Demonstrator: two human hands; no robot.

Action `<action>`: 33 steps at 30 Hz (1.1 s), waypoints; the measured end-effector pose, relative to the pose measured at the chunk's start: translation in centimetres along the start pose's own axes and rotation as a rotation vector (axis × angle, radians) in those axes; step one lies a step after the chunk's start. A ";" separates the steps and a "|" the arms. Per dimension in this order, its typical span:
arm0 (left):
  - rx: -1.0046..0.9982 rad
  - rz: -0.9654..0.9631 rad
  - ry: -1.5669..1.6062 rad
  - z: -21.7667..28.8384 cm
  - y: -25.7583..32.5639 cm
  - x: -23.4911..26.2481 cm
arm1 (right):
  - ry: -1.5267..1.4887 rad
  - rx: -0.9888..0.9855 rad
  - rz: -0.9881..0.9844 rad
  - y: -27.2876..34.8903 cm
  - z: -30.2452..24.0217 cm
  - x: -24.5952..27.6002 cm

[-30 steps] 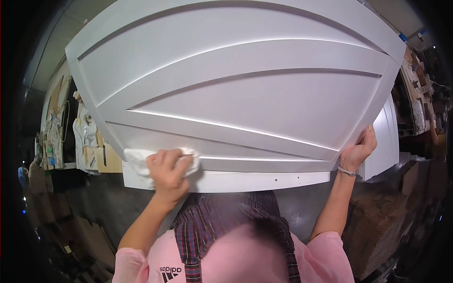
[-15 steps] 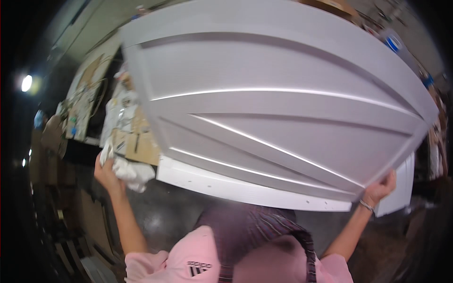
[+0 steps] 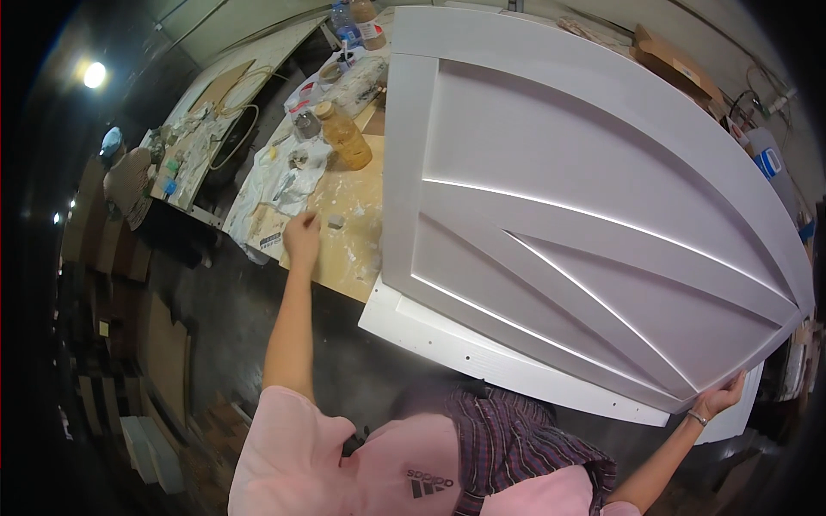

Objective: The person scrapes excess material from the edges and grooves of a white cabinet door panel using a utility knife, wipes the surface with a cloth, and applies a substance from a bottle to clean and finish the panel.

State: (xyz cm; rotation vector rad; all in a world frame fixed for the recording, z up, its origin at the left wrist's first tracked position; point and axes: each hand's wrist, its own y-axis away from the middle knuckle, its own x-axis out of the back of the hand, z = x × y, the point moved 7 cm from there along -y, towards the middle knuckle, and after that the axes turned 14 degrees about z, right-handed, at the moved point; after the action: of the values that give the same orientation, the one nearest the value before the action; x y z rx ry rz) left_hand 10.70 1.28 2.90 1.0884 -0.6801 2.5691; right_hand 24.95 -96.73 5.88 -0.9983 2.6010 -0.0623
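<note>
Left hand [image 3: 302,236] reaches out over the table [image 3: 353,258], fingers loosely spread and resting on the paint-spattered top just beside a small grey block [image 3: 335,221]; it pinches nothing that I can see. Right hand [image 3: 718,400] hooks the lower right corner of the big white panelled door [image 3: 551,215], fingers curled round its edge; the exact grip on the far side is hidden. The door lies flat across the table with its near edge overhanging toward the person. Clutter sits left of it: an amber bottle [image 3: 344,138], a small jar [image 3: 305,122], a stained white cloth [image 3: 280,185]. Risk, as I judge it: only one hand steadies a wide door, so a pull at that corner could swing it leftward into the bottle and jar, or tip the overhanging edge down. Wet paint on the table could also mark the white face. Open room lies on the dark floor [image 3: 224,301] below the table's near edge; the left side is crowded, and the right corner sits close to stacked items.
</note>
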 end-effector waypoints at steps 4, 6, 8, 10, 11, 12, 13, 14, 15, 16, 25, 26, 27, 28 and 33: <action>-0.208 0.009 -0.441 -6.6 2.1 -1.3 | 0.035 -0.026 0.078 1.7 -1.2 -0.4; -0.336 0.056 -0.460 -9.3 2.6 -1.4 | 0.141 0.101 0.118 1.7 -1.1 -0.5; -0.393 0.059 -0.475 -8.8 3.1 -1.2 | 0.212 0.207 0.081 1.6 -1.4 -0.4; -0.498 0.069 -0.629 -10.3 2.2 0.0 | 0.143 0.167 0.144 4.0 -1.9 -3.5; -0.453 0.046 -0.633 -12.2 1.3 0.5 | 0.109 0.158 0.136 4.9 -2.5 -4.7; -0.329 0.127 -0.603 -10.5 1.6 0.8 | 0.082 0.160 0.136 5.5 -3.4 -5.1; -0.253 0.186 -0.532 -10.9 0.6 2.1 | 0.084 0.168 0.150 6.1 -3.8 -6.0; -0.246 0.271 -0.177 -9.0 0.8 3.4 | 0.090 0.158 0.164 6.7 -4.2 -6.9; -0.204 0.221 0.140 -4.9 2.1 3.8 | 0.104 0.157 0.180 7.1 -4.7 -6.9; -0.164 0.121 0.460 1.2 5.2 4.6 | 0.117 0.173 0.193 7.2 -5.1 -6.3; -1.428 -0.305 0.536 30.8 28.8 2.9 | 0.039 0.103 0.094 6.4 -4.1 -5.7; -1.485 -0.320 0.497 30.9 29.6 2.3 | 0.025 0.102 0.078 6.4 -4.0 -5.8; -1.540 -0.336 0.456 31.0 30.5 1.8 | 0.012 0.101 0.061 6.5 -4.0 -6.0; -1.535 -0.339 0.436 31.2 31.0 1.6 | 0.010 0.097 0.068 6.7 -4.2 -6.3; -1.525 -0.336 0.454 31.8 32.4 1.1 | 0.013 0.146 -0.029 5.2 -3.2 -4.0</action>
State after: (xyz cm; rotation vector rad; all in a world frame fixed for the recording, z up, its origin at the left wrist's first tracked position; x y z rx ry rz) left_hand 15.68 -42.73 12.86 0.0523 -1.6278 1.2072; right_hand 23.31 -90.44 9.24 -0.9858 2.5514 -0.2624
